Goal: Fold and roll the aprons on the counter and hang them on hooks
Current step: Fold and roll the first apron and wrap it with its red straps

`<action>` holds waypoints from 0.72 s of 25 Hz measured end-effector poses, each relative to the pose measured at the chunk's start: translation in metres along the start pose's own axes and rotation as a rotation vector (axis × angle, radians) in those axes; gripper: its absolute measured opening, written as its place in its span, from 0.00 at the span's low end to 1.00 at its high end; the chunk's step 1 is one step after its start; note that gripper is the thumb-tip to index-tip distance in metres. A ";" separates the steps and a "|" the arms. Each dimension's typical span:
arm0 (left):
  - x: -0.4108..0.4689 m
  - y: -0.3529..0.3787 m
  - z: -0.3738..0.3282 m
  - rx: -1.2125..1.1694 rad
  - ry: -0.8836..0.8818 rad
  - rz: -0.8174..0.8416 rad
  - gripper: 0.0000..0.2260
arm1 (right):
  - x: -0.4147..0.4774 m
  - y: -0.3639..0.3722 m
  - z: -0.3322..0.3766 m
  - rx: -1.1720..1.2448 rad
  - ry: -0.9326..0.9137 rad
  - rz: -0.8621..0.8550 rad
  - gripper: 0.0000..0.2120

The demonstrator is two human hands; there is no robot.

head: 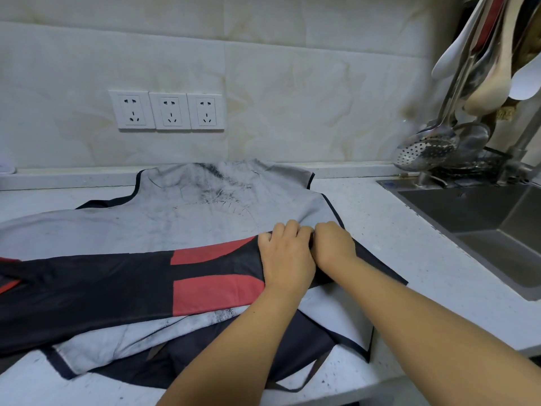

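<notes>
A grey apron (pixel 187 212) with dark trim and black smudges lies spread flat on the white counter (pixel 409 247). Across its near half lies a folded band of black and red fabric (pixel 123 282), which looks like the apron's other face turned over. My left hand (pixel 285 256) and my right hand (pixel 335 244) rest side by side at the right end of that band, fingers curled down and pinching its upper edge. A dark strap (pixel 310 373) trails off the near counter edge.
A steel sink (pixel 480 227) is set into the counter at the right. Ladles, a slotted spoon (pixel 424 150) and other utensils hang above it. Three wall sockets (pixel 167 110) sit on the tiled backsplash. The counter's front edge runs close below my forearms.
</notes>
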State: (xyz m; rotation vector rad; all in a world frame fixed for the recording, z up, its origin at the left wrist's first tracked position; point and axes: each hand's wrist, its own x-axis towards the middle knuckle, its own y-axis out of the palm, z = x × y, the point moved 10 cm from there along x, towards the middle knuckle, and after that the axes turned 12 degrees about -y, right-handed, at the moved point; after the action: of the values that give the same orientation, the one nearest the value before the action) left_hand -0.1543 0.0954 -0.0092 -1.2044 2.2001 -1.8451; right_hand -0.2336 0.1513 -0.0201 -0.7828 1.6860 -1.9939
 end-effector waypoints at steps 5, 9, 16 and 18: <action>-0.011 0.013 0.022 0.117 0.127 0.241 0.15 | 0.011 0.012 0.003 0.073 -0.022 0.130 0.11; -0.033 0.024 0.038 0.059 0.169 0.420 0.21 | 0.004 0.031 -0.025 0.408 0.273 0.399 0.08; -0.030 0.021 0.043 -0.055 0.133 0.366 0.20 | 0.006 0.000 0.015 -0.041 0.018 0.110 0.09; -0.030 0.020 0.045 -0.100 0.118 0.357 0.20 | 0.001 0.001 0.039 -0.157 -0.110 0.046 0.08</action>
State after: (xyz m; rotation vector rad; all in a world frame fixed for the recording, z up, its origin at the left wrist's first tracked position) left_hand -0.1224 0.0746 -0.0529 -0.6665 2.4003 -1.7165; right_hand -0.2092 0.1213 -0.0167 -0.8822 1.7949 -1.7715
